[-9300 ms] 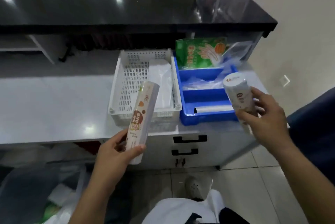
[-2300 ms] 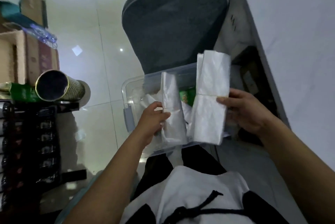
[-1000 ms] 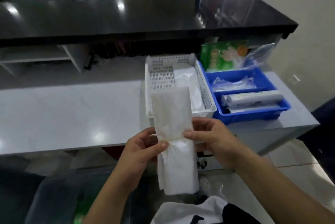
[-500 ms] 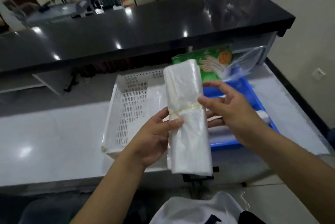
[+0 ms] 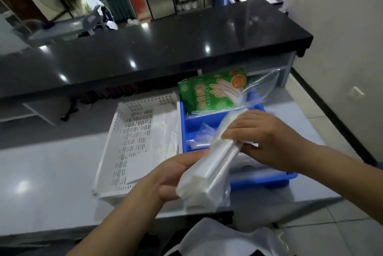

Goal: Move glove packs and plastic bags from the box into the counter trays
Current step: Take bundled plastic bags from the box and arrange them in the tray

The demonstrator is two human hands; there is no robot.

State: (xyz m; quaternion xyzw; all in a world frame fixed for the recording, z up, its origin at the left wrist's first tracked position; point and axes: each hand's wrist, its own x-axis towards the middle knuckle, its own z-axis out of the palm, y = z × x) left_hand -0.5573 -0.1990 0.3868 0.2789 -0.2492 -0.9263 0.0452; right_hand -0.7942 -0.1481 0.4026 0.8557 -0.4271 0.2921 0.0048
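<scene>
I see the grey counter (image 5: 51, 172) carrying a white perforated tray (image 5: 128, 145) beside a blue tray (image 5: 261, 181) with green glove packs (image 5: 213, 91) propped at its back. Over the blue tray's front, my left hand (image 5: 165, 179) and right hand (image 5: 267, 139) both curl their fingers around a banded bundle of clear plastic bags (image 5: 213, 170).

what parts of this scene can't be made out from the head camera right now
- Front compartment of the blue tray: mostly hidden in the head view by the right hand and the bundle of plastic bags.
- Left hand: its fingertips are behind the bundle.
- Glove pack: print too small and blurred to read.
- The box: outside the frame.
- White tray: near right corner covered by the left hand.
</scene>
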